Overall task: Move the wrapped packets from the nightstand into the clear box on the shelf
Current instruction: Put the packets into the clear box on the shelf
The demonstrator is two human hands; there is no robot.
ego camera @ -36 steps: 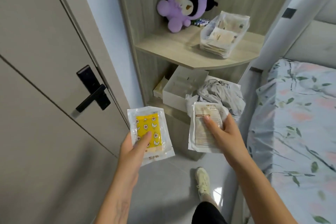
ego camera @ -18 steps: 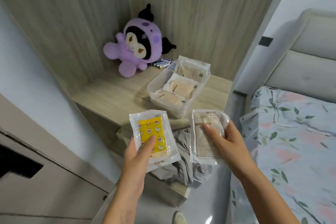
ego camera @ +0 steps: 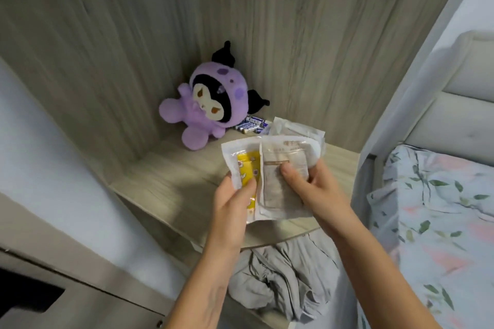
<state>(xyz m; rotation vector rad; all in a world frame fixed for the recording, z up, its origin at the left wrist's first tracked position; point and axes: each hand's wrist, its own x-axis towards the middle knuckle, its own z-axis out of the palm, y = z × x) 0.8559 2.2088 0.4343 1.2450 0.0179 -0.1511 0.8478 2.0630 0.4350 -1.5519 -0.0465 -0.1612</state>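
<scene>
Two wrapped packets being held side by side above the shelf (ego camera: 165,187), edges overlapping, the beige one lying partly over the yellow one.

Yellow-patterned packet (ego camera: 244,168): being pinched by the left hand (ego camera: 232,203), thumb curling onto its front, remaining fingers passing behind.

Beige packet (ego camera: 283,171): being pinched by the right hand (ego camera: 318,189), thumb pressing on its front face, fingers curling round its right edge and back.

Clear box (ego camera: 307,129): sitting on the shelf directly behind the held packets, mostly hidden by them; only a top edge with clear wrapping showing, contents not being readable.

Purple plush toy (ego camera: 208,109): sitting in the back corner of the shelf, leaning against the wood-grain panel (ego camera: 133,35).

Loose batteries (ego camera: 250,124): lying on the shelf between the plush toy and the clear box, just beside both.

Crumpled grey cloth (ego camera: 288,278): lying heaped below the shelf's front edge, under the forearms.

Bed with floral sheet (ego camera: 441,208): standing at the right, padded headboard (ego camera: 454,104) rising behind it.
</scene>
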